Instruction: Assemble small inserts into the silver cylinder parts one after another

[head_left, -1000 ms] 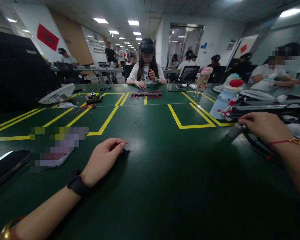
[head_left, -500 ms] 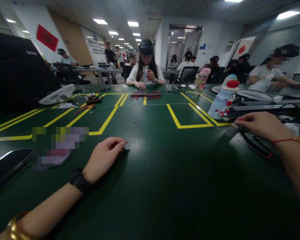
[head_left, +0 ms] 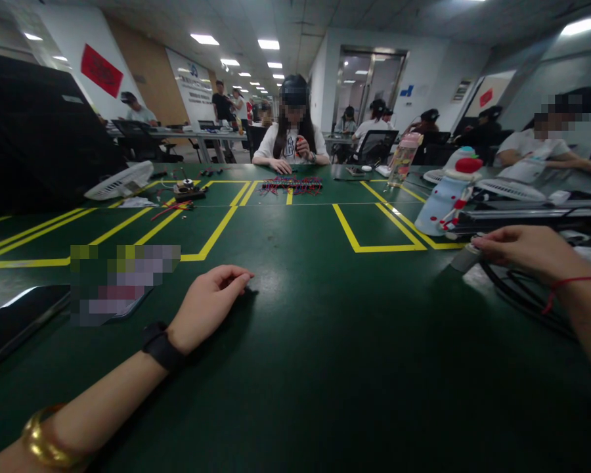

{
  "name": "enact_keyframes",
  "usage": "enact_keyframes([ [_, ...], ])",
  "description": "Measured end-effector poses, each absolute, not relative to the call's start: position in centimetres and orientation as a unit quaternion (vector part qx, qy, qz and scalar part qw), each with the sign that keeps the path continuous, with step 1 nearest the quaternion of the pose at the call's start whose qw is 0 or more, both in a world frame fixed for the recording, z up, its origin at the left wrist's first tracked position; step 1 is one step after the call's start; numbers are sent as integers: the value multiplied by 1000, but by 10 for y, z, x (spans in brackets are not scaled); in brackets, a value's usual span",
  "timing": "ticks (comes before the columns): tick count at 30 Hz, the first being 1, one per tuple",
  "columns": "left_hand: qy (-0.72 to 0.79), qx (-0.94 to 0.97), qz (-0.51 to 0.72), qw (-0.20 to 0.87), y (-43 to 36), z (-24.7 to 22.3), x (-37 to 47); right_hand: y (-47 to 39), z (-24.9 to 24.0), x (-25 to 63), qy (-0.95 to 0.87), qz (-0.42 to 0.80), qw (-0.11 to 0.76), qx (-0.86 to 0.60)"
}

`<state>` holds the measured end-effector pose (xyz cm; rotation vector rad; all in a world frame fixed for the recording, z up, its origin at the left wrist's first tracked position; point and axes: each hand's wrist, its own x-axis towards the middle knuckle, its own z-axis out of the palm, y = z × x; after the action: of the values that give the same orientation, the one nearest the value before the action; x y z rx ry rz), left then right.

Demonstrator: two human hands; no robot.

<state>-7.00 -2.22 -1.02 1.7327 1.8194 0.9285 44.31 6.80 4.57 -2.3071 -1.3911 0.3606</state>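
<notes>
On the right side of the green table [head_left: 325, 341], my right hand [head_left: 526, 253] pinches a small grey cylinder [head_left: 465, 258] by its narrower top end. The cylinder leans slightly and its lower end is at or just above the tabletop; what it is I cannot make out. My left hand [head_left: 209, 299] rests near the table's middle, fingers curled and thumb against the index finger, with nothing visible in it. Close beyond my right hand stands a light blue snowman-shaped bottle [head_left: 438, 207] with a red top.
Black cables [head_left: 517, 289] lie under my right hand. At left are a dark phone [head_left: 20, 322] and a blurred-out flat item [head_left: 123, 286]. A bundle of coloured wires [head_left: 291, 184] lies before a person [head_left: 293, 141] opposite. A clear pink-lidded bottle [head_left: 402, 161] stands back right.
The view has shifted slightly, moving everything a little to the right. My right hand keeps its pinch on the grey cylinder, and my left hand stays curled on the table.
</notes>
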Motion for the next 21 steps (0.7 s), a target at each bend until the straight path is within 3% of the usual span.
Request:
enact_keyframes([
  [4, 670, 622, 333, 231, -22, -10, -69, 63, 49, 437, -522, 122, 182, -824],
  [10, 668, 623, 335, 229, -23, -9, -69, 59, 50, 433, -502, 191, 249, -806],
  [17, 666, 627, 338, 223, -20, -11, -68, 72, 38, 454, -513, 195, 253, -797],
  [21, 668, 625, 329, 233, -21, -9, -69, 76, 32, 459, -558, 91, 293, -771],
])
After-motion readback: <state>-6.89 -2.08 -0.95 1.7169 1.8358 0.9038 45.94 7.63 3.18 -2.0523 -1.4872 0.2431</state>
